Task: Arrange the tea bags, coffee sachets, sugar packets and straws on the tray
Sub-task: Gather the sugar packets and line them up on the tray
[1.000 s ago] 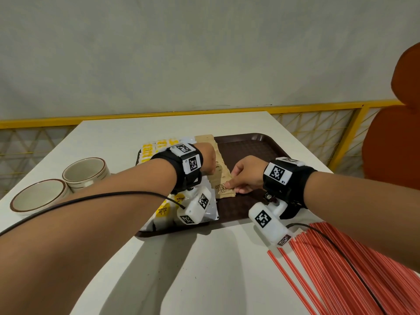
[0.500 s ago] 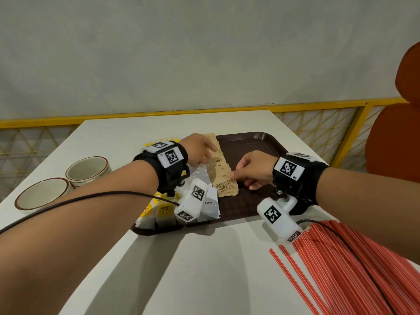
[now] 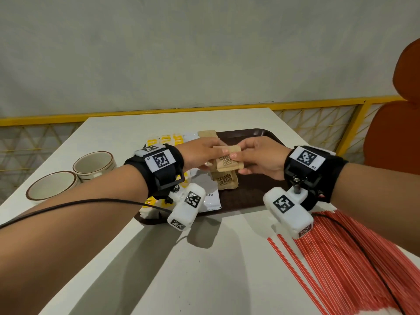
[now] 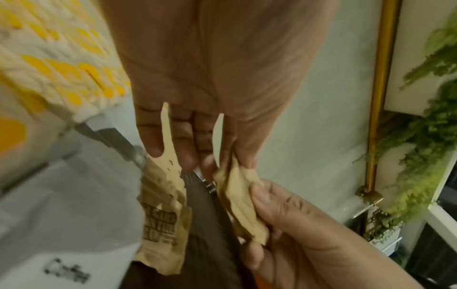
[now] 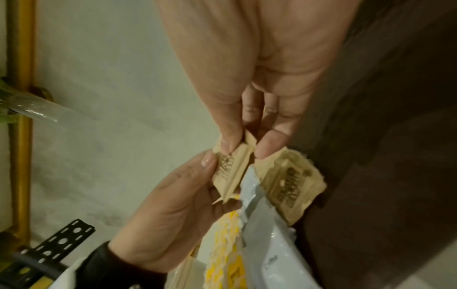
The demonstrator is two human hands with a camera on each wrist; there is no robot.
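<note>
Both hands meet above the brown tray (image 3: 254,135) and share a small stack of brown sugar packets (image 3: 228,161). My left hand (image 3: 217,156) pinches its left end, thumb on top. Opposite it, my right hand (image 3: 239,162) pinches the other end. The right wrist view shows thumb and finger nipping the stack of brown sugar packets (image 5: 232,170). More sugar packets (image 3: 225,181) lie on the tray below. A white coffee sachet (image 3: 210,194) lies beside them, and yellow tea bags (image 3: 166,139) fill the tray's left side. Red straws (image 3: 352,258) lie heaped on the table at the right.
Two cream bowls (image 3: 93,163) (image 3: 52,185) stand on the table at the left. A yellow railing (image 3: 318,104) runs behind the table, and an orange chair (image 3: 397,137) is at the right. A black cable trails over the straws.
Both hands have risen off the row of sugar packets and come together, now holding a small stack between them above the tray. Earlier the right fingers pressed a packet on the tray.
</note>
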